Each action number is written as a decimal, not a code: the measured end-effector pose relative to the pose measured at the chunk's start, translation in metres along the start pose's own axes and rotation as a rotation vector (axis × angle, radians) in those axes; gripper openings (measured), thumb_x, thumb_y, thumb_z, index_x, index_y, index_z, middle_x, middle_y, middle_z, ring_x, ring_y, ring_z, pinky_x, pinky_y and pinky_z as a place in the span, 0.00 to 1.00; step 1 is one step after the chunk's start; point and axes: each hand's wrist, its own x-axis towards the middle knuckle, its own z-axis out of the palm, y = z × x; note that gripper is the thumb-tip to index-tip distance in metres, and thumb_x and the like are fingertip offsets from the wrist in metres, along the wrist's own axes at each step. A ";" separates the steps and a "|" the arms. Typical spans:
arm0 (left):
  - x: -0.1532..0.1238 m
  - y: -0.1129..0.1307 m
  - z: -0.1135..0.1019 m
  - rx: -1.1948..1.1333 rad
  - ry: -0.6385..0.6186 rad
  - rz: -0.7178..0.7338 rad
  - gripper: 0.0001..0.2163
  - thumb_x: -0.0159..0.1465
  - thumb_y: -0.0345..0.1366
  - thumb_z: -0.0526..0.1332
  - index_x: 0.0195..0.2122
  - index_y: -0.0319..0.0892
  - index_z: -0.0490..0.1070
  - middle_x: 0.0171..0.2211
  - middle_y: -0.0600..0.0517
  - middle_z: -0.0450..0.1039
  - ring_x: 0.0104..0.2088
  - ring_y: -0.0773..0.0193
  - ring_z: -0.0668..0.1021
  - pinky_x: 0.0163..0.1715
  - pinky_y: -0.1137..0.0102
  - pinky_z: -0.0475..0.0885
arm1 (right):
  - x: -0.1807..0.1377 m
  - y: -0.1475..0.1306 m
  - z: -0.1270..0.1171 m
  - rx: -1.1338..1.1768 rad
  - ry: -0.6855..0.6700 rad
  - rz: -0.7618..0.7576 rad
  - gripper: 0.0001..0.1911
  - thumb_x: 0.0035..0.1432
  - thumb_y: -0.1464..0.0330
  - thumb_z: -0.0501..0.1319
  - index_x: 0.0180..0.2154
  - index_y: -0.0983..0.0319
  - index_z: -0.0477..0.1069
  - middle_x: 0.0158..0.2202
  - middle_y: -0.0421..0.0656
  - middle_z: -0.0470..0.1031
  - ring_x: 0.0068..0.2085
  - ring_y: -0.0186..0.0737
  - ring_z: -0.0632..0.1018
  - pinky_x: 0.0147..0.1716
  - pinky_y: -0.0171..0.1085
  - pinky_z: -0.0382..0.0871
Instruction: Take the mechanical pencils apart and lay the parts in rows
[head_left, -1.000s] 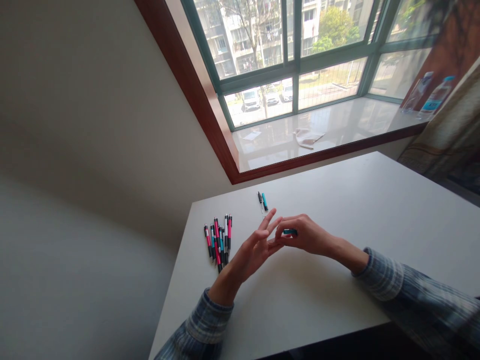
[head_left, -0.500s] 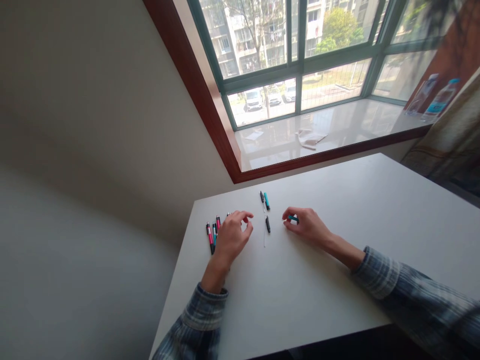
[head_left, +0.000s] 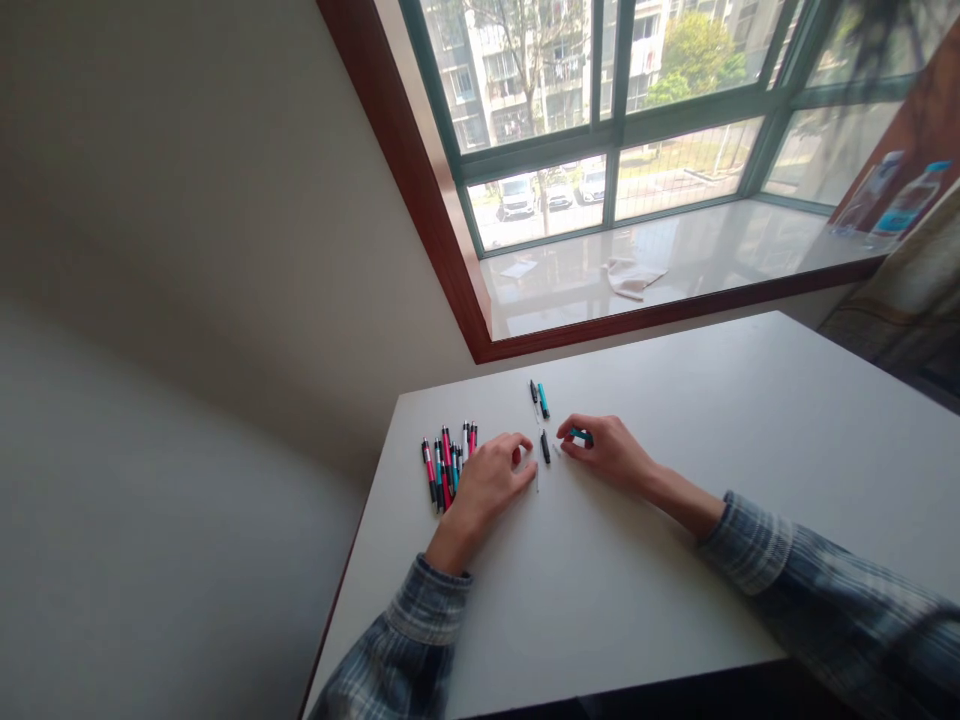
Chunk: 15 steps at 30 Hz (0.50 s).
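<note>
Right fingers (head_left: 576,419) hold 1 teal barrel (head_left: 582,435); left fingers (head_left: 514,440) parted.

Two clear plastic bottles (head_left: 907,208) stand at the glossy white windowsill's (head_left: 712,248) right end. Pale crumpled cloth (head_left: 634,278) lies near its front edge.

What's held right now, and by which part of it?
The right hand has a teal pen piece in its grip; the exact spot is hidden. The left hand appears empty.
</note>
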 end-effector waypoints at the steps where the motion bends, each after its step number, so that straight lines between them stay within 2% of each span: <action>1: 0.000 0.000 0.001 0.000 -0.001 0.001 0.08 0.64 0.39 0.64 0.43 0.48 0.78 0.34 0.51 0.76 0.33 0.58 0.76 0.34 0.67 0.65 | -0.001 0.000 0.000 -0.001 -0.003 0.001 0.07 0.60 0.66 0.63 0.40 0.56 0.80 0.32 0.38 0.82 0.29 0.36 0.76 0.35 0.35 0.67; 6: 0.002 0.002 0.003 -0.027 0.018 0.009 0.08 0.64 0.40 0.64 0.42 0.47 0.78 0.34 0.51 0.76 0.33 0.58 0.76 0.36 0.67 0.66 | -0.001 -0.004 0.000 -0.032 -0.044 -0.024 0.09 0.59 0.68 0.62 0.40 0.56 0.80 0.33 0.38 0.82 0.27 0.35 0.74 0.34 0.35 0.66; 15: 0.004 0.008 0.005 -0.014 0.022 0.005 0.07 0.65 0.41 0.63 0.42 0.48 0.78 0.34 0.51 0.76 0.34 0.58 0.76 0.36 0.67 0.66 | 0.005 -0.006 0.002 -0.051 -0.016 0.008 0.08 0.58 0.69 0.64 0.39 0.55 0.81 0.34 0.38 0.83 0.29 0.36 0.76 0.34 0.34 0.66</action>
